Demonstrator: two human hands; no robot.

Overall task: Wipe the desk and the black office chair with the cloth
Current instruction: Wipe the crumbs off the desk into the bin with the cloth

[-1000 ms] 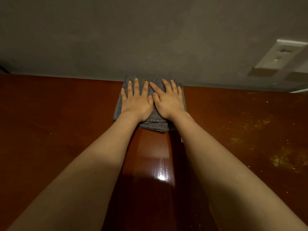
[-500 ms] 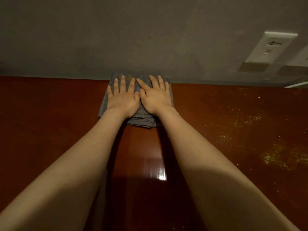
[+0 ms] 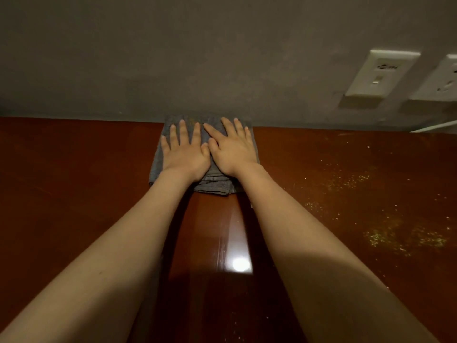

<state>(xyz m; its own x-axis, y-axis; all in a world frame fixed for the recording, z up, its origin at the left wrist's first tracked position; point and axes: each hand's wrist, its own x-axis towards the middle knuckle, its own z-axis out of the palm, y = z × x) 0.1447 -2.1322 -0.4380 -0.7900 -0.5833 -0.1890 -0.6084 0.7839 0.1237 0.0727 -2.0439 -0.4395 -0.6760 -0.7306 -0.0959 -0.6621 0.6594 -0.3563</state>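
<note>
Left hand (image 3: 184,154) and right hand (image 3: 232,151) are pressing flat on the cloth (image 3: 215,186); right-side crumbs (image 3: 385,235) may be getting missed.

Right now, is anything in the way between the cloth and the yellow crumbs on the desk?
Nothing visible is. The cloth lies flat under the left hand and right hand at the far edge of the desk, and only desk surface runs from it to the yellow specks on the right.

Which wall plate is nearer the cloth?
The switch plate, whole in view, up right of the cloth. The other plate sits farther right, cut by the frame edge.
</note>
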